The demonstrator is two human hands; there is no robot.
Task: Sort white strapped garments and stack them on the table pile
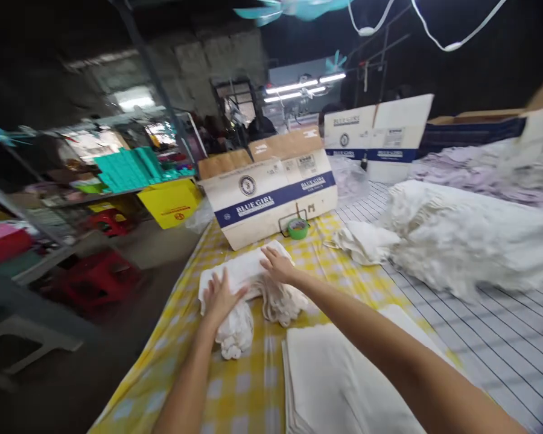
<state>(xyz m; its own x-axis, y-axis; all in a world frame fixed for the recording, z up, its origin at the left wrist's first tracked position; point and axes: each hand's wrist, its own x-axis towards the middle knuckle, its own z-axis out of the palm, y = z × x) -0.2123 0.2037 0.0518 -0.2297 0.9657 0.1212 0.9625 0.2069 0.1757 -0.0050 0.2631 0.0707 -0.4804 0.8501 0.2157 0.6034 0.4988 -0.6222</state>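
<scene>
Spreading left hand (221, 302) and right hand (280, 266) wide over white fabric (244, 269), we face a carton (276, 202), its contents hidden.

From where I'm standing there's just the one camera, worn on the person's head, facing forward and down along the yellow-and-white checked tablecloth (253, 386). It's close in, so both bare forearms (366, 325) run up from the bottom edge, hands near the middle. Pretty wide too: you get turquoise ceiling fan blades (294, 7) up top, a white-and-blue cardboard carton (271, 202) farther off, and dark floor (117, 361) down the left.
</scene>
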